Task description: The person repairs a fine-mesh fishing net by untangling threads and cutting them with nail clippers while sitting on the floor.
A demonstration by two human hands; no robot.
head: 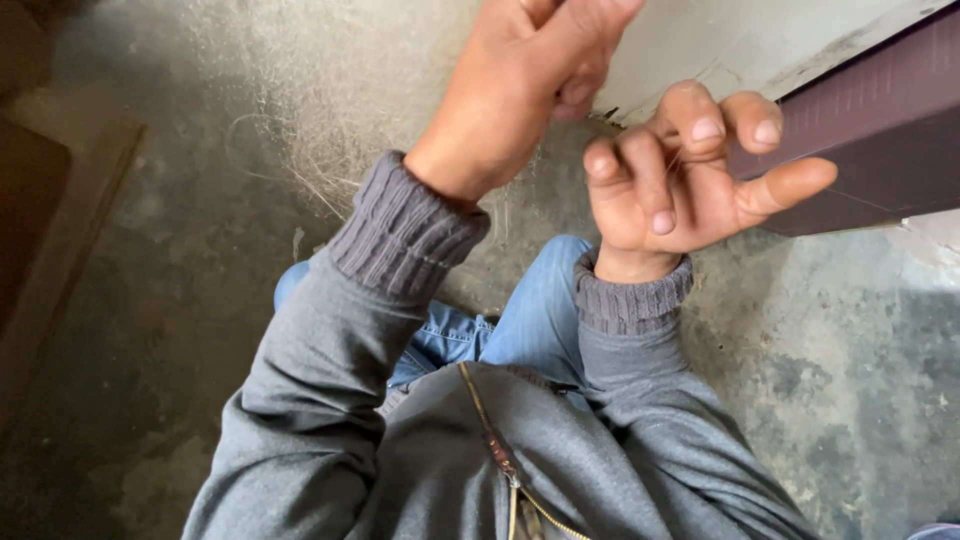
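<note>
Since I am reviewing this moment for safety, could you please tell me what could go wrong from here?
The fine thread across the right hand fingers looks taut and might cut in or snap. The left hand is partly out of view, so its grip is unclear. Loose strands on the concrete floor could tangle.

Down below, a rough grey concrete floor fills most of the frame, scuffed and blotchy, with pale wispy fibres scattered at upper centre. At the left edge lies a flat brown board. Upper right, a dark maroon panel runs diagonally beneath a pale whitish surface.
</note>
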